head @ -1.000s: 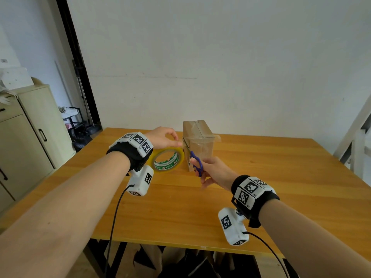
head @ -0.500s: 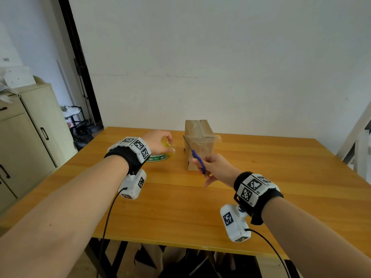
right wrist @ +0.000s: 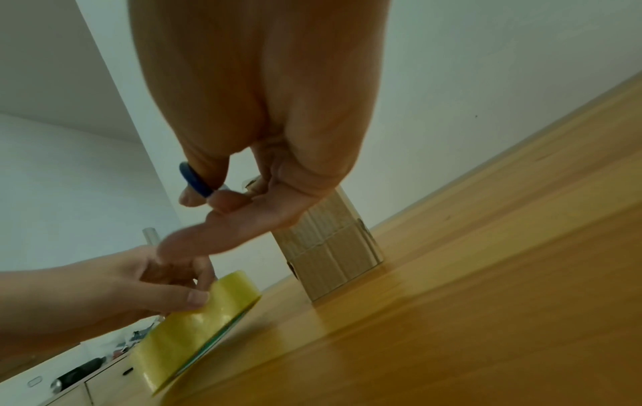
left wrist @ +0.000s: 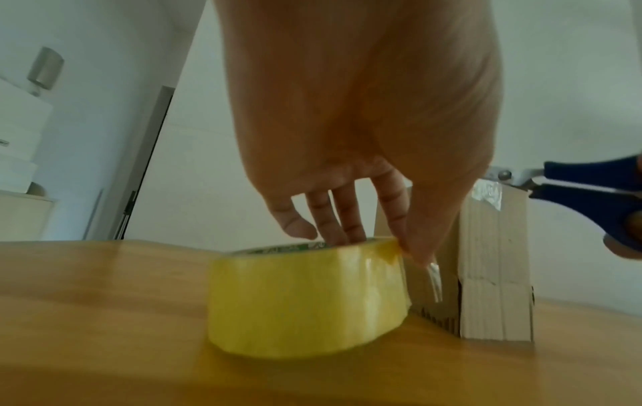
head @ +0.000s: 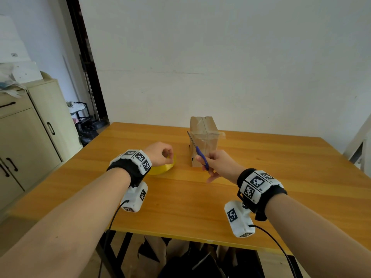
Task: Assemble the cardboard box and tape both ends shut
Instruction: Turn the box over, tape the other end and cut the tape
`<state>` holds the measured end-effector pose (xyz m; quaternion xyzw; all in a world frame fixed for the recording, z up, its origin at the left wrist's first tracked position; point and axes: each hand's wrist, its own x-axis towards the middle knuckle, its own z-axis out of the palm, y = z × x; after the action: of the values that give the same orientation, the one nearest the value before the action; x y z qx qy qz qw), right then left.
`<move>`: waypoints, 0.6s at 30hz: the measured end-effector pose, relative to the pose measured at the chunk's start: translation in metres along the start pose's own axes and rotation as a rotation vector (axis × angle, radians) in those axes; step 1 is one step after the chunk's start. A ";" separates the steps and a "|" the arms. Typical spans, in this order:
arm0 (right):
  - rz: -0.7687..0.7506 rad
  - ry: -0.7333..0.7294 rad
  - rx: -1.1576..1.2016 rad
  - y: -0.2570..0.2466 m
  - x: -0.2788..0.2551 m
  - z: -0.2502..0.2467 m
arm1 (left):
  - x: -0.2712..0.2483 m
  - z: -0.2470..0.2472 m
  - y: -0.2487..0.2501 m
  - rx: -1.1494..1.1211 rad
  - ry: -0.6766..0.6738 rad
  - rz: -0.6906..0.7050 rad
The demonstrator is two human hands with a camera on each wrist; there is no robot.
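Observation:
A small brown cardboard box (head: 203,143) stands on end on the wooden table (head: 281,177), with tape across its top and a tape tail sticking out to the right. To its left the yellow tape roll (head: 163,168) lies flat. My left hand (head: 167,157) pinches its rim, with the fingers (left wrist: 342,219) in the core and the thumb outside. My right hand (head: 208,167) holds the blue-handled scissors (head: 200,155) just in front of the box, blades pointing up and left. The roll (right wrist: 198,327) and the box (right wrist: 333,247) also show in the right wrist view.
A beige cabinet (head: 26,137) stands off the table's left side, and a dark rack (head: 84,121) sits by the doorway. Flat cardboard pieces (head: 156,249) lie under the table's near edge. A white frame (head: 359,141) leans at the far right.
My left hand has lowered the tape roll from upright in the air beside the box to flat on the table. My right hand with the scissors has drawn slightly back from the box.

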<state>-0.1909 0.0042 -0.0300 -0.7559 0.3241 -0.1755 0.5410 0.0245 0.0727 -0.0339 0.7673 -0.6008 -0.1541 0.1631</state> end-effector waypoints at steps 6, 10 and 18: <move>-0.003 0.009 -0.020 -0.001 -0.003 0.000 | -0.001 0.015 -0.001 0.170 0.024 -0.023; 0.005 0.009 -0.044 0.000 -0.004 -0.001 | 0.001 0.016 0.001 0.219 0.025 -0.113; 0.010 0.000 -0.115 -0.002 -0.004 -0.003 | -0.002 0.011 0.019 0.422 -0.072 -0.247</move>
<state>-0.1950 0.0057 -0.0265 -0.7841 0.3374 -0.1539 0.4977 0.0029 0.0695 -0.0358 0.8459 -0.5269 -0.0713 -0.0424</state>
